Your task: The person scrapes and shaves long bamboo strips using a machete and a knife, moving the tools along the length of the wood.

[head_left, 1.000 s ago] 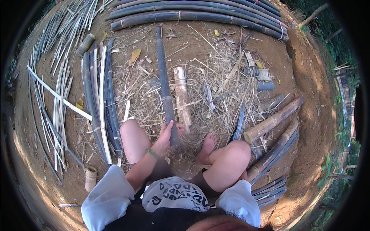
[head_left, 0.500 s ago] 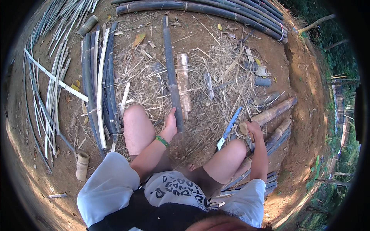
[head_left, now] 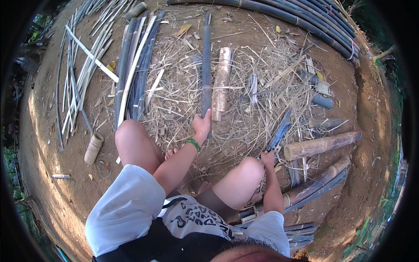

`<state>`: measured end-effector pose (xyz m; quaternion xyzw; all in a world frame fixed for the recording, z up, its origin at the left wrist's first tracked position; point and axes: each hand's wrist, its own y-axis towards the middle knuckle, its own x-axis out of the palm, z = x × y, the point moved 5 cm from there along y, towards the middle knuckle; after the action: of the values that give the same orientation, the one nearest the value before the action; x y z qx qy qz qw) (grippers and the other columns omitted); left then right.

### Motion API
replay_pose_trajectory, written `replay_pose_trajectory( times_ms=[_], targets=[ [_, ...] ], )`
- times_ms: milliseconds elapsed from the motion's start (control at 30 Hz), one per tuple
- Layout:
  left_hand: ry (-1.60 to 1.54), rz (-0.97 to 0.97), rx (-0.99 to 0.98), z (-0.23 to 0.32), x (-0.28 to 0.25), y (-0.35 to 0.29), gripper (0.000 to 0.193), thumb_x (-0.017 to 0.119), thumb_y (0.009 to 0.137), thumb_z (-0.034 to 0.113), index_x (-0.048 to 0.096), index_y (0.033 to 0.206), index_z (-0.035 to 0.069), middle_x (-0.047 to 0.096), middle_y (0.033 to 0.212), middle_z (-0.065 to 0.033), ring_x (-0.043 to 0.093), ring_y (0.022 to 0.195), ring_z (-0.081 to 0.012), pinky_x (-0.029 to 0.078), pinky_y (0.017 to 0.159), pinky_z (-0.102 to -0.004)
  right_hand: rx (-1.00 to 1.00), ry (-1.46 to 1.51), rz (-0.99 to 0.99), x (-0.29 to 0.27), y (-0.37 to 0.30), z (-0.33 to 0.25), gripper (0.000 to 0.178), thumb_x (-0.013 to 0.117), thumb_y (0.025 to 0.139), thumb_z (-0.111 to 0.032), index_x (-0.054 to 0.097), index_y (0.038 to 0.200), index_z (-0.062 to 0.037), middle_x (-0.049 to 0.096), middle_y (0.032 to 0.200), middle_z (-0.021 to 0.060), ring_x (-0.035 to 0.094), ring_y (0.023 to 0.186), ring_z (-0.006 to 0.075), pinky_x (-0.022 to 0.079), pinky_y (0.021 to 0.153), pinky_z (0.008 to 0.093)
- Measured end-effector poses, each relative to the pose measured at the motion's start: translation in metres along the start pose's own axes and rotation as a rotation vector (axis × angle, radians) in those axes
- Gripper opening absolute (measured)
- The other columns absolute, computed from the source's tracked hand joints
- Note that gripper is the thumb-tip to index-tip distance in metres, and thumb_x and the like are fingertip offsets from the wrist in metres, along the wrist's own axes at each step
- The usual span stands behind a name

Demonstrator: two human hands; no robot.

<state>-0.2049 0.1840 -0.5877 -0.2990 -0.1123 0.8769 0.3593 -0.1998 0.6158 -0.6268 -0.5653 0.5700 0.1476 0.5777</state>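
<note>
Near the middle, my left hand (head_left: 202, 125), with a green band on its wrist, is closed round the lower part of a long dark bamboo piece (head_left: 207, 65), which points away from me. My right hand (head_left: 267, 158) is closed beside my right knee, round the handle of a dark-bladed knife (head_left: 283, 122) that points up and away. The handle is mostly hidden by the fingers. Right against the knife lies a hand saw with a blue blade (head_left: 279, 136), partly covered by it. A short, pale brown bamboo log (head_left: 223, 83) lies just right of the long piece.
Shavings (head_left: 248, 118) cover the ground ahead. Split bamboo strips (head_left: 139, 65) lie at left, and long dark poles (head_left: 297, 22) at the far right. Thick bamboo lengths (head_left: 323, 145) lie right of my right hand. A short bamboo tube (head_left: 94, 148) stands at left.
My right hand has moved from beside the thick bamboo length toward my knee, and the knife blade now shows in it. My left hand keeps hold of the bamboo piece. The view has shifted.
</note>
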Motion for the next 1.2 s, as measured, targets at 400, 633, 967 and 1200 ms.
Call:
replay_pose_trajectory(
  times_ms=[400, 633, 967, 1200],
  targets=[
    [-0.235, -0.324, -0.271, 0.035, -0.058, 0.030, 0.049, 0.066, 0.092, 0.041, 0.064, 0.101, -0.007, 0.066, 0.088, -0.0108, 0.064, 0.075, -0.0220, 0.051, 0.071, -0.0395, -0.069, -0.055, -0.109, 0.007, 0.020, 0.016, 0.074, 0.071, 0.078, -0.036, 0.043, 0.127, 0.0119, 0.061, 0.119, 0.0353, 0.060, 0.114, 0.0463, 0.047, 0.099, 0.0471],
    [0.035, -0.504, -0.176, 0.037, -0.101, 0.072, 0.034, 0.067, 0.093, 0.029, 0.065, 0.108, -0.001, 0.065, 0.087, -0.0100, 0.064, 0.076, -0.0184, 0.055, 0.072, -0.0335, -0.051, -0.106, -0.163, 0.020, 0.043, -0.002, 0.076, 0.069, 0.077, -0.032, 0.041, 0.128, 0.0166, 0.058, 0.123, 0.0375, 0.060, 0.117, 0.0451, 0.048, 0.100, 0.0432],
    [0.156, -0.686, -0.160, 0.057, -0.145, 0.050, 0.033, 0.069, 0.092, 0.023, 0.064, 0.108, -0.005, 0.068, 0.101, -0.0123, 0.066, 0.089, -0.0206, 0.055, 0.076, -0.0355, -0.029, -0.087, -0.066, 0.022, 0.013, -0.020, 0.068, 0.066, 0.077, -0.029, 0.045, 0.125, 0.0134, 0.060, 0.121, 0.0357, 0.059, 0.117, 0.0451, 0.045, 0.102, 0.0463],
    [-0.231, -0.821, -0.110, 0.095, -0.129, 0.016, 0.035, 0.062, 0.097, 0.019, 0.053, 0.122, -0.005, 0.063, 0.114, -0.0132, 0.062, 0.104, -0.0224, 0.050, 0.093, -0.0372, -0.011, -0.127, -0.032, -0.030, 0.042, 0.018, 0.031, 0.065, 0.075, -0.021, 0.071, 0.088, 0.0062, 0.070, 0.079, 0.0216, 0.071, 0.070, 0.0335, 0.056, 0.065, 0.0427]
  ],
)
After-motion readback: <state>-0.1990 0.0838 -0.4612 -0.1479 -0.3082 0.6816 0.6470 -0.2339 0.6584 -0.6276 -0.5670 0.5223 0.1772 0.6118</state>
